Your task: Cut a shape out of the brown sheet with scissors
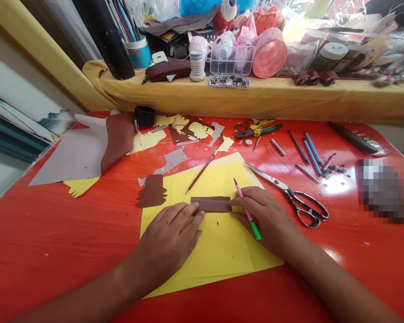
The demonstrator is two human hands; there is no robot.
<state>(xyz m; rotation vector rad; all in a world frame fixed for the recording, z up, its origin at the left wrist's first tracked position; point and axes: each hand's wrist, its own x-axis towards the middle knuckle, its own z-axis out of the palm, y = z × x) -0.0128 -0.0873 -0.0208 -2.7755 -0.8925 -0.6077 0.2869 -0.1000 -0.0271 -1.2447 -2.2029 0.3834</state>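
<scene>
A small brown paper strip (211,204) lies on a yellow sheet (218,251) in the middle of the red table (54,251). My left hand (171,237) rests flat on the sheet, fingers stretched out, its fingertips touching the strip's left end. My right hand (265,215) presses the strip's right end while a pink and green pen (247,211) sits gripped between its fingers, tip pointing away from me. A brown scalloped cut-out (152,192) lies just left of the sheet.
Large scissors (289,195) lie right of my right hand. A thin brush (202,171), pliers (259,129), several pens (309,150), paper scraps (188,132) and a grey-brown sheet (87,150) lie behind. A cluttered yellow-covered shelf (256,96) lines the back.
</scene>
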